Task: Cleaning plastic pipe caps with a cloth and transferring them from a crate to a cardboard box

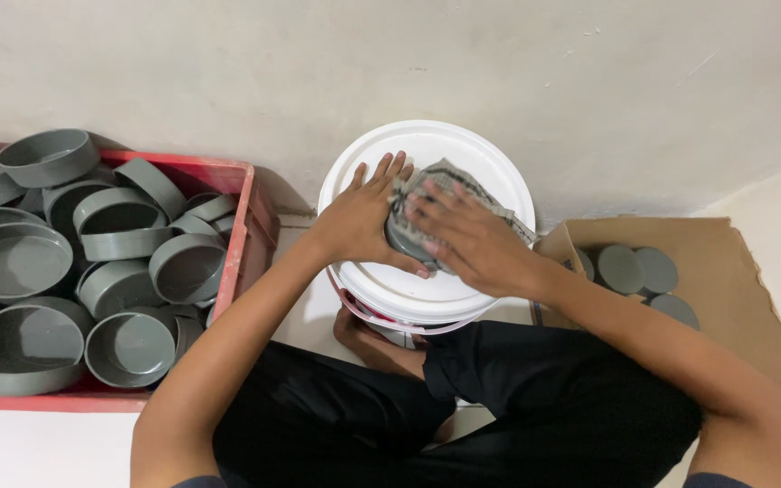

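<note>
Nearest the camera, the person sat cross-legged on the floor in black trousers, with a bare foot (pixel 374 342) tucked against the base of a white bucket (pixel 427 307). That posture put the bucket's lid (pixel 463 154) at a handy height, so it served as a small workbench between the knees.

On the lid lay a grey round cap (pixel 406 244), mostly covered by a grey cloth (pixel 463 185). The left hand (pixel 365 217) lay flat with fingers spread, its thumb hooked round the cap's near edge, apparently to steady the piece; it pressed rather than clenched. The right hand (pixel 467 237) rested open on the cloth, fingers extended, pinning the fabric down on the cap without closing round it.

To the left stood a red crate (pixel 244 217) heaped with grey caps (pixel 119 226), within easy reach. To the right, an open cardboard box (pixel 734 271) held a few caps (pixel 639 269) lying flat side up. Behind everything rose a plain wall (pixel 589 81).
</note>
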